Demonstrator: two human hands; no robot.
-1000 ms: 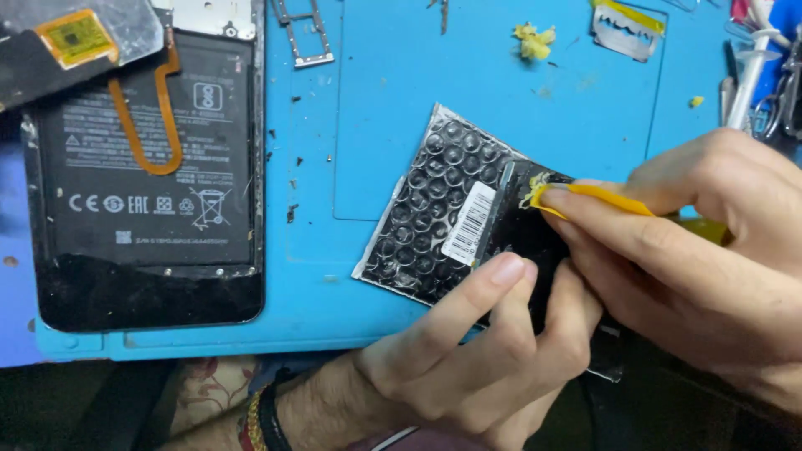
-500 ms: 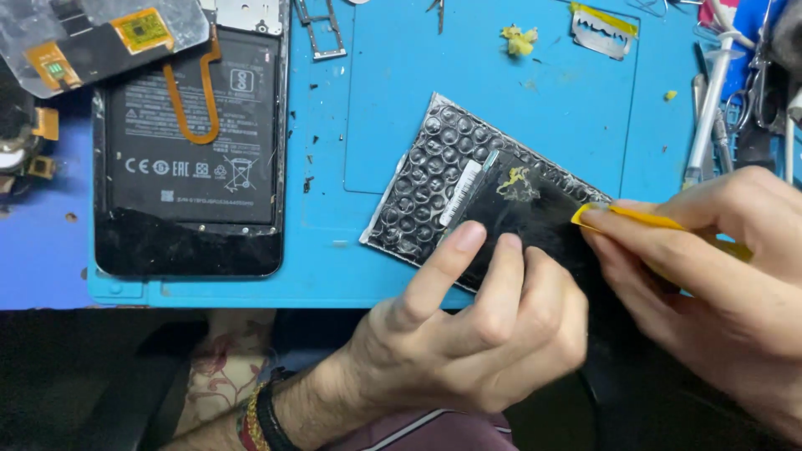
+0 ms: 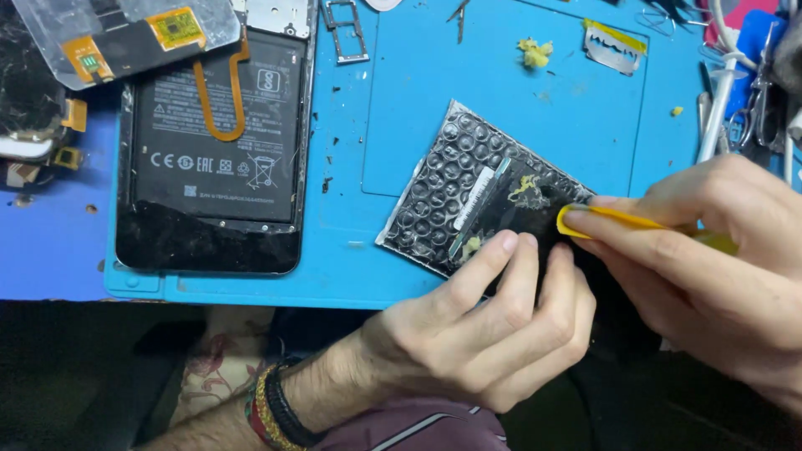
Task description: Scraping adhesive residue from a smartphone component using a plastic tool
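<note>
Left hand [image 3: 493, 334] presses down flat on a black bubble-wrap pouch [image 3: 455, 196], fingertips on its near edge, pinning it to the blue silicone repair mat [image 3: 535, 125]. Pouch is a tilted rectangle, shiny, bumpy round cells, pale label strip across it; black glossy part lies over its right half with yellow glue crumbs on it. Right hand [image 3: 710, 267] pinches a thin yellow plastic pry tool [image 3: 618, 221], flat rounded tip touching the black part just beside the left fingertips. Left wrist wears beaded and black cord bracelets [image 3: 271, 409]. Well left of the left hand lies an opened phone [image 3: 213, 159], back off, dark battery exposed, orange flex ribbon looping over it, cracked glass along the bottom edge. Beyond the right hand: razor blade [image 3: 614, 48], lump of yellow residue [image 3: 535, 52].
</note>
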